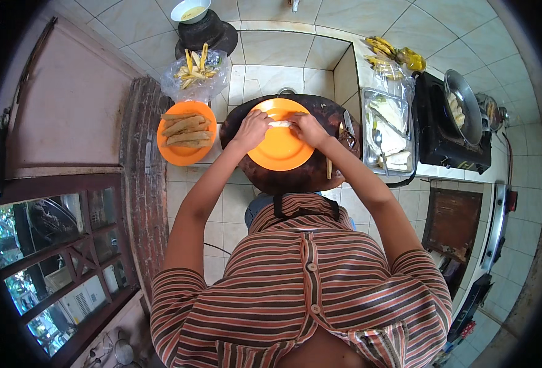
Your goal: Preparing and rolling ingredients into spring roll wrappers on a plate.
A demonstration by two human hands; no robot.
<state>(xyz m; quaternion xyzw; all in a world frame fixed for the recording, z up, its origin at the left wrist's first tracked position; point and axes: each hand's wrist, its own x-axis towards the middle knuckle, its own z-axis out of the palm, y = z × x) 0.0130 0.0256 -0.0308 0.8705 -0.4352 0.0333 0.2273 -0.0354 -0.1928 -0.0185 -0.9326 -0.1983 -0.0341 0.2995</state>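
Observation:
An orange plate (282, 149) lies on a dark round board (271, 184) in front of me. Over its upper part, my left hand (255, 129) and my right hand (308, 129) hold the two ends of a thin, pale rolled wrapper (280, 123). To the left, a second orange plate (183, 158) bears several brownish uncooked rolls (188, 131). A knife (347, 122) and a narrow tool with a light handle (329, 168) lie on the right part of the board. Farther right, a metal tray (398, 174) holds white wrappers (388, 124), a spoon (378, 140) and tongs.
A black gas stove (429, 138) with a wok (471, 115) of pale food stands at the right. Banana peels (192, 69) lie in a plastic bag at the upper left, near a stone mortar (206, 34) topped by a white bowl (191, 11). Bananas (380, 46) lie beyond the tray.

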